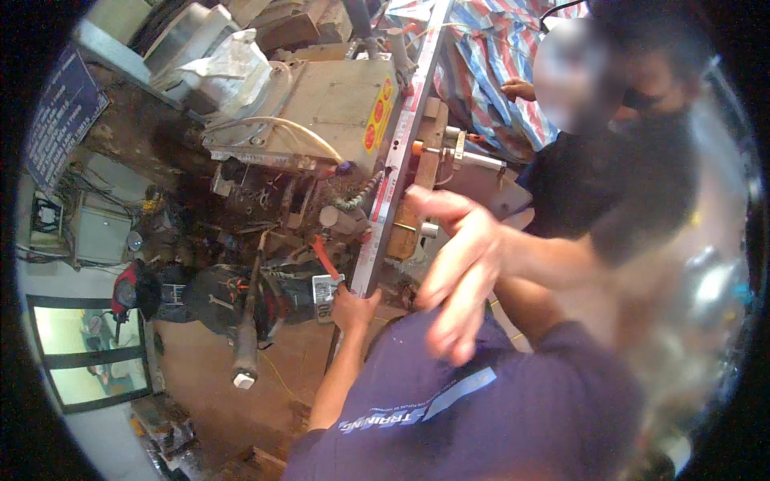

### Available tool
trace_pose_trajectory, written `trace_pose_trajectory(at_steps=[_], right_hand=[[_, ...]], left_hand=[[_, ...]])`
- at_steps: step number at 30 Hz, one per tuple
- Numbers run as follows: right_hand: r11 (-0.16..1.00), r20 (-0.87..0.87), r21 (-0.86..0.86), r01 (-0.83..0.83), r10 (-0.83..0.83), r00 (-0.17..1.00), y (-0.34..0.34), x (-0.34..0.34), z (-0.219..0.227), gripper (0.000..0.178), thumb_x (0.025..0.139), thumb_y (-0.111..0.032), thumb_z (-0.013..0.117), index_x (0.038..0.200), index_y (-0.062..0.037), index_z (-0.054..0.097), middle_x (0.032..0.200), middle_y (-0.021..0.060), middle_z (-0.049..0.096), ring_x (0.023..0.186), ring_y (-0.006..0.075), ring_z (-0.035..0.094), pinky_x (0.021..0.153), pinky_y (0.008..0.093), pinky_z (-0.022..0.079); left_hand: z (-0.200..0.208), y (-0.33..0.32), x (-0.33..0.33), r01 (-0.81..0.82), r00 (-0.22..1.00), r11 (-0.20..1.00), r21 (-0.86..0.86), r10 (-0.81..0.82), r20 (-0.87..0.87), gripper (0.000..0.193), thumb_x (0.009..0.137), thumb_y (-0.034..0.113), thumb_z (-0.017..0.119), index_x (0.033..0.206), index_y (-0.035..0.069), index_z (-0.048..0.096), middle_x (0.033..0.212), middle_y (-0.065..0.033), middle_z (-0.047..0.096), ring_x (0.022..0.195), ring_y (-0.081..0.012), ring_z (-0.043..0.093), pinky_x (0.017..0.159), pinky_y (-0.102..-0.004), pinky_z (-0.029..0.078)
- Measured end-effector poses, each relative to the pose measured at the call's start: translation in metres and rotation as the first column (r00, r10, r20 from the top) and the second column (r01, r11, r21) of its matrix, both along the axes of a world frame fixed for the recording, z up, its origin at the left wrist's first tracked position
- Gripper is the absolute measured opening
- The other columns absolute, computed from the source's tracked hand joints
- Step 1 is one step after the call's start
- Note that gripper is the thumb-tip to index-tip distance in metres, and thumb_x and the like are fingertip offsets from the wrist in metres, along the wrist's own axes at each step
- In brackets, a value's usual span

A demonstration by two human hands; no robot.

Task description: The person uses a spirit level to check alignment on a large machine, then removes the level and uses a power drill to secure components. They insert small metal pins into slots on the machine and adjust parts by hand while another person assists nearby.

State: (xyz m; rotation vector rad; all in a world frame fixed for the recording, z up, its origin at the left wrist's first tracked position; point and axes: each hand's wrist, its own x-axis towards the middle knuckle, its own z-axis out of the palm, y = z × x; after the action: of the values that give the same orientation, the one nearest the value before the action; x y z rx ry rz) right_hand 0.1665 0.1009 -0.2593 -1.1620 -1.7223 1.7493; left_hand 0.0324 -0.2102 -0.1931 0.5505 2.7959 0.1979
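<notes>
A long metal bar (389, 184) with red-and-white printing runs from the near side, by the wearer's shirt (497, 425), away to the far edge of view, and everything else lies about it. At its near end the left hand (353, 311) is closed round it, thumb to the right and fingers to the left, a grip that probably keeps this end from swinging or tipping. The wearer's right forearm (525, 309) lies to the right of the bar, but the right hand is hidden behind a co-worker's hand (469, 256), so I cannot tell how its fingers stand. That blurred hand, fingers spread, is just right of the bar in this view and appears to grasp nothing, perhaps gesturing. Left of the bar sits a pale metal machine housing (329, 96), its warning sticker (377, 116) facing the bar, likely so that anyone working there sees it. An orange handle (325, 256) lies left of the bar's near end, close to the gripping fingers. Right of its far part are a strip of wood (433, 116), perhaps a backing, and striped sheeting (481, 60), possibly a dust cover.
</notes>
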Motion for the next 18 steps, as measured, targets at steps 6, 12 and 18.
trace_pose_trajectory(at_steps=[6, 12, 18], right_hand=[[0.829, -0.338, -0.559, 0.003, -0.231, 0.912, 0.016, -0.103, 0.055, 0.029, 0.107, -0.019, 0.066, 0.132, -0.015, 0.081, 0.083, -0.009, 0.068, 0.059, 0.0043, 0.05, 0.054, 0.0251, 0.042], [0.836, -0.204, -0.492, 0.243, -0.382, 0.901, 0.006, -0.148, 0.055, 0.032, 0.102, -0.013, 0.068, 0.129, -0.009, 0.083, 0.099, 0.0019, 0.08, 0.072, 0.0108, 0.068, 0.069, 0.0297, 0.055], [0.878, -0.161, -0.412, 0.244, -0.334, 0.929, 0.003, -0.149, 0.061, 0.031, 0.1, -0.017, 0.07, 0.127, -0.0126, 0.085, 0.088, 0.0021, 0.08, 0.073, 0.0105, 0.068, 0.072, 0.0325, 0.055]], left_hand=[[-0.019, 0.0, -0.002, -0.009, 1.0, 0.999, -0.046, 0.01, 0.023, 0.102, 0.07, 0.061, 0.092, 0.141, -0.006, 0.063, 0.128, -0.0259, 0.074, 0.118, -0.0433, 0.073, 0.1, -0.053, 0.058], [-0.016, 0.002, 0.0, -0.021, 1.0, 0.998, -0.064, 0.021, -0.003, 0.098, 0.07, 0.059, 0.093, 0.139, -0.003, 0.065, 0.124, -0.024, 0.076, 0.114, -0.0434, 0.074, 0.098, -0.0536, 0.059], [-0.02, 0.0, 0.005, 0.018, 0.997, 0.999, 0.034, -0.015, -0.081, 0.097, 0.07, 0.06, 0.094, 0.137, -0.004, 0.066, 0.123, -0.0249, 0.076, 0.114, -0.0437, 0.074, 0.097, -0.0537, 0.059]])
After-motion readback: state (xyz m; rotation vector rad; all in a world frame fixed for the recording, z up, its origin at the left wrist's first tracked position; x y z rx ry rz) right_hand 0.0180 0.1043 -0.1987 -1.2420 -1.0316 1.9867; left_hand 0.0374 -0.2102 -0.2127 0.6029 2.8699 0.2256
